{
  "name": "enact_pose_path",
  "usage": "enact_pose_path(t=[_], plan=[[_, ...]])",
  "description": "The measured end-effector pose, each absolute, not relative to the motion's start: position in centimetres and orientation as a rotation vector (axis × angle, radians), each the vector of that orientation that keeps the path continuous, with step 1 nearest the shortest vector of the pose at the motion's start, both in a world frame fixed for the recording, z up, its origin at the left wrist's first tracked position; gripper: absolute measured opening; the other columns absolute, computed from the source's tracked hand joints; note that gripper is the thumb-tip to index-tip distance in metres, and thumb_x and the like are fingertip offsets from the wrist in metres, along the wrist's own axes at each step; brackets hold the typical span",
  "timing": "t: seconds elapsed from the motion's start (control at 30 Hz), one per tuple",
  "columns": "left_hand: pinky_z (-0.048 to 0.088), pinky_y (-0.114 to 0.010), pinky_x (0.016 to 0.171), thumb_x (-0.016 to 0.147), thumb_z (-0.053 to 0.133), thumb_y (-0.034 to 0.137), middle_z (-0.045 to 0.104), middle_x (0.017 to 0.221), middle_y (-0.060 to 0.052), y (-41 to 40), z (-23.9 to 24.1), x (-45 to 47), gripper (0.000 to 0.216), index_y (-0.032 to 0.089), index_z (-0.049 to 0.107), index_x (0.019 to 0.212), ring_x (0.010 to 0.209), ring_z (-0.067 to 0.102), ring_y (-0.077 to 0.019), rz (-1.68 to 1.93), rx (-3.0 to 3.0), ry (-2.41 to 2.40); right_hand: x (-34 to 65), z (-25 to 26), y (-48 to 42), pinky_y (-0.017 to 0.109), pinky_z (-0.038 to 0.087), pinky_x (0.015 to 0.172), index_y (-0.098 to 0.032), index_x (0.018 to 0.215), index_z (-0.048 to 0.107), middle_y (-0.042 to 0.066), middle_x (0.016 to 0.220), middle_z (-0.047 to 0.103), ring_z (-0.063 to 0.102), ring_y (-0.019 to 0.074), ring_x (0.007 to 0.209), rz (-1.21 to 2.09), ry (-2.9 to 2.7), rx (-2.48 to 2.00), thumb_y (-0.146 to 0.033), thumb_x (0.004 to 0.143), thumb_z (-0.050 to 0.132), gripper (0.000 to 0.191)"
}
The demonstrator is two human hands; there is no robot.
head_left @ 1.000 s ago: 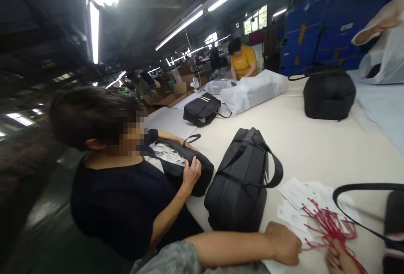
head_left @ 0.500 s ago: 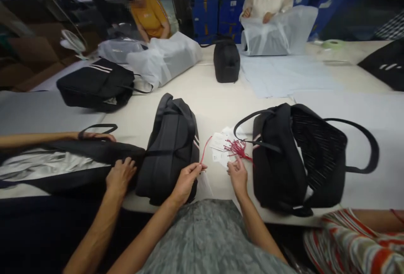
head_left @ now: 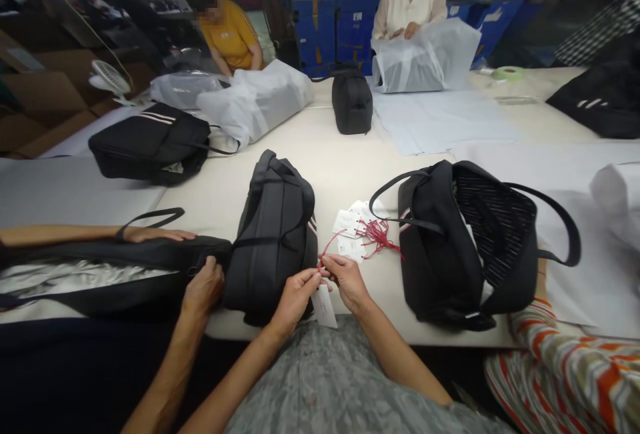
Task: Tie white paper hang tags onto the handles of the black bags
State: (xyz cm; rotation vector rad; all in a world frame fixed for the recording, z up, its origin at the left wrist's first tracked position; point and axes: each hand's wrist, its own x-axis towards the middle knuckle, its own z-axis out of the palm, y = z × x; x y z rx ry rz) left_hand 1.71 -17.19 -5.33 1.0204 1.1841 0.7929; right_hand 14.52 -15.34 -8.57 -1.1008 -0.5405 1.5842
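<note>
My left hand (head_left: 296,297) and my right hand (head_left: 346,281) meet in front of me, fingertips almost touching. Both pinch a thin red string (head_left: 329,245), whose loop rises above them. A white hang tag (head_left: 325,307) dangles just under my fingers, apparently from that string. Close to my left hand, a black bag (head_left: 273,241) stands with its strap side towards me. Beyond my right hand lie several white tags (head_left: 349,223) with a tangle of red strings (head_left: 379,237). Where exactly the string passes between my fingertips is hidden.
An open black bag (head_left: 425,254) with a striped lining stands at right. At left a co-worker's hands (head_left: 205,284) work on another black bag (head_left: 125,247). Across the table (head_left: 320,154) are more black bags, plastic-wrapped bags (head_left: 257,97) and two people. A striped sleeve (head_left: 575,347) is at lower right.
My right hand has moved left from beside the red strings to join my left hand at the string. The white tag now hangs below my fingers. The view has shifted slightly.
</note>
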Motion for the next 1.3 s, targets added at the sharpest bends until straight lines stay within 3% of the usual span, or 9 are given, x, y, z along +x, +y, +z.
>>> enact_pose_path(t=[0.13, 0.23, 0.33, 0.47, 0.67, 0.83, 1.0, 1.2, 1.3], plan=[[0.048, -0.027, 0.068, 0.084, 0.059, 0.044, 0.074, 0.085, -0.007, -18.3, -4.8, 0.8, 0.034, 0.016, 0.061, 0.103, 0.075, 0.067, -0.0197, 0.847, 1.143, 1.271, 13.7, -7.9, -15.5, 0.022, 0.032, 0.050, -0.014, 0.077, 0.075, 0.002, 0.065, 0.065, 0.048, 0.0088, 0.056, 1.631, -0.503, -1.052, -0.041, 0.060, 0.082, 0.032], [0.049, -0.028, 0.072, 0.086, 0.058, 0.043, 0.075, 0.087, -0.006, -18.8, -4.2, 0.5, 0.028, 0.018, 0.057, 0.099, 0.076, 0.068, -0.0193, 0.892, 1.269, 1.380, 13.4, -6.8, -15.3, 0.021, 0.035, 0.052, -0.015, 0.079, 0.075, 0.003, 0.069, 0.068, 0.049, 0.0084, 0.057, 1.642, -0.608, -1.004, -0.043, 0.067, 0.077, 0.030], [0.050, -0.027, 0.066, 0.087, 0.057, 0.046, 0.075, 0.084, -0.006, -18.8, -3.8, 0.5, 0.028, 0.019, 0.054, 0.094, 0.072, 0.069, -0.0195, 0.951, 1.247, 1.433, 13.3, -5.5, -15.1, 0.022, 0.039, 0.053, -0.015, 0.087, 0.075, 0.006, 0.079, 0.071, 0.053, 0.0094, 0.059, 1.689, -0.726, -0.941, -0.047, 0.074, 0.070, 0.034], [0.049, -0.026, 0.060, 0.086, 0.058, 0.047, 0.073, 0.078, -0.004, -18.5, -3.7, 0.8, 0.029, 0.019, 0.054, 0.090, 0.065, 0.067, -0.0182, 1.034, 1.197, 1.476, 13.5, -4.7, -14.6, 0.022, 0.040, 0.052, -0.015, 0.080, 0.076, 0.004, 0.072, 0.069, 0.053, 0.0095, 0.057, 1.644, -0.793, -0.943, -0.043, 0.072, 0.074, 0.030], [0.051, -0.030, 0.086, 0.084, 0.062, 0.041, 0.068, 0.105, -0.007, -18.5, -2.6, 0.9, 0.024, 0.019, 0.056, 0.091, 0.100, 0.064, -0.0207, 1.422, 1.116, 1.556, 13.5, -5.7, -12.5, 0.016, 0.044, 0.050, -0.014, 0.086, 0.075, 0.008, 0.084, 0.073, 0.057, 0.0067, 0.058, 1.853, -0.449, -0.860, -0.038, 0.067, 0.079, 0.031], [0.053, -0.026, 0.072, 0.082, 0.063, 0.042, 0.067, 0.106, -0.007, -18.4, -2.0, 0.5, 0.028, 0.019, 0.057, 0.097, 0.088, 0.065, -0.0179, 1.556, 0.913, 1.597, 11.4, -5.8, -10.3, 0.015, 0.047, 0.047, -0.014, 0.078, 0.074, 0.007, 0.079, 0.072, 0.059, 0.0071, 0.056, 1.871, -0.400, -0.890, -0.036, 0.063, 0.080, 0.027], [0.053, -0.026, 0.071, 0.078, 0.066, 0.037, 0.069, 0.096, -0.006, -16.9, -1.8, -0.4, 0.025, 0.018, 0.057, 0.091, 0.084, 0.066, -0.0172, 1.640, 0.877, 1.640, 9.2, -6.2, -9.2, 0.020, 0.046, 0.044, -0.014, 0.072, 0.072, 0.002, 0.057, 0.064, 0.057, 0.0104, 0.050, 1.609, -0.578, -1.038, -0.038, 0.061, 0.079, 0.027], [0.052, -0.028, 0.067, 0.074, 0.068, 0.038, 0.072, 0.076, -0.006, -13.5, -1.6, -2.1, 0.026, 0.016, 0.060, 0.086, 0.071, 0.068, -0.0192, 1.425, 1.018, 1.740, 9.2, -6.7, -7.4, 0.020, 0.046, 0.046, -0.014, 0.071, 0.069, 0.005, 0.072, 0.070, 0.059, 0.0090, 0.053, 1.588, -0.603, -1.061, -0.038, 0.065, 0.073, 0.025], [0.051, -0.029, 0.066, 0.075, 0.066, 0.041, 0.073, 0.077, -0.007, -11.7, -1.5, -3.0, 0.027, 0.016, 0.066, 0.086, 0.073, 0.069, -0.0211, 1.302, 1.190, 1.851, 9.2, -5.9, -6.1, 0.020, 0.045, 0.045, -0.014, 0.072, 0.070, 0.005, 0.066, 0.069, 0.057, 0.0092, 0.050, 1.642, -0.726, -1.027, -0.036, 0.065, 0.074, 0.024]])
